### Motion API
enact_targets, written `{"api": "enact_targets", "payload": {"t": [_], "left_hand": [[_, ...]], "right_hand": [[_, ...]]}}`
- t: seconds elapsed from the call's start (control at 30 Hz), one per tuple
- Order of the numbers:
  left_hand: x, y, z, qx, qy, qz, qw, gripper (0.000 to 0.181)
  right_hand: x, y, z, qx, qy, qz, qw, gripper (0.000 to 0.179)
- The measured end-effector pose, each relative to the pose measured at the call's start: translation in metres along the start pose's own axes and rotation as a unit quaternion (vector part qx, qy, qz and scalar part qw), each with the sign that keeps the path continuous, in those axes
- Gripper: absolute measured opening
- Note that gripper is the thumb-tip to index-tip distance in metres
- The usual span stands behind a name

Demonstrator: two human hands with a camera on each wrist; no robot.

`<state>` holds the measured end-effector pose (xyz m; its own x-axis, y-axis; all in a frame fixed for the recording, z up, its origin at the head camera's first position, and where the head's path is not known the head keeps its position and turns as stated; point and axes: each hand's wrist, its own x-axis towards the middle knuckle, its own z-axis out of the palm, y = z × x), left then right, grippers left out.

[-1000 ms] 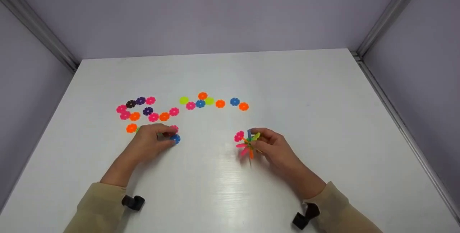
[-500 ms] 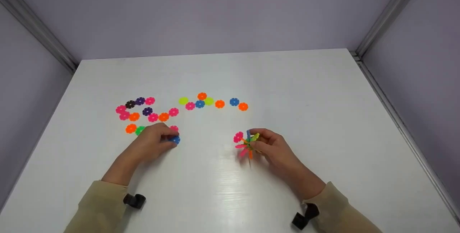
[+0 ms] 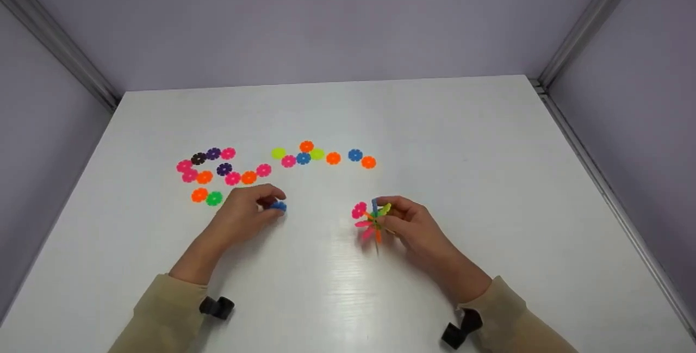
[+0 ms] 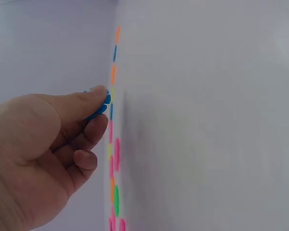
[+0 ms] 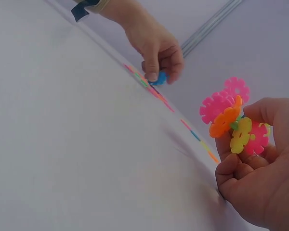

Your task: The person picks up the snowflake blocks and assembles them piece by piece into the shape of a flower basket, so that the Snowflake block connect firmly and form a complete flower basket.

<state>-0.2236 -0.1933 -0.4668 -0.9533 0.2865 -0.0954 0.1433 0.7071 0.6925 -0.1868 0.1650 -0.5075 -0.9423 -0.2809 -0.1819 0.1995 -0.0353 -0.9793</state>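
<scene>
Between thumb and fingertips my left hand [image 3: 244, 217] pinches a blue flower-shaped disc [image 3: 279, 206]; in the left wrist view the blue disc [image 4: 97, 111] is partly hidden behind the thumb. My right hand [image 3: 421, 228] grips a cluster of interlocked flower discs [image 3: 375, 220]. Pink, orange, yellow, green and blue pieces fan out of it in different directions. Seen from the right wrist, orange, yellow and pink petals of the cluster [image 5: 225, 120] stick out beyond the fingers, with a green piece at the centre.
Loose flower discs lie flat on the white table [image 3: 462, 141]. Pink, black, purple and orange ones [image 3: 232, 178] group at the left, with a green disc [image 3: 214, 198] near the left hand. A row with a blue disc [image 3: 355, 155] runs farther right. Walls stand around the table.
My left hand has lifted the blue disc and shifted a little right with it, uncovering the green disc. The right hand with its cluster has hardly moved.
</scene>
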Motion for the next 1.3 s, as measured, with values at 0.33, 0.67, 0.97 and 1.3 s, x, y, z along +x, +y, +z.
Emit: {"api": "enact_targets", "payload": {"t": [0.33,0.67,0.97,1.3], "left_hand": [[0.011,0.086,0.043,-0.125,0.068,0.140,0.9797,0.019],[0.021,0.106,0.077,-0.175,0.038,0.155,0.9716,0.015],[0.021,0.104,0.084,-0.163,0.019,0.159,0.9736,0.013],[0.021,0.100,0.089,-0.151,0.004,0.162,0.9751,0.016]], "right_hand": [[-0.002,-0.001,0.003,-0.040,-0.001,0.008,0.9992,0.041],[-0.003,-0.003,0.004,-0.054,-0.022,-0.019,0.9981,0.034],[-0.004,-0.002,0.003,-0.039,-0.034,-0.035,0.9981,0.028],[-0.004,0.001,0.000,-0.070,-0.027,-0.033,0.9967,0.026]]}}
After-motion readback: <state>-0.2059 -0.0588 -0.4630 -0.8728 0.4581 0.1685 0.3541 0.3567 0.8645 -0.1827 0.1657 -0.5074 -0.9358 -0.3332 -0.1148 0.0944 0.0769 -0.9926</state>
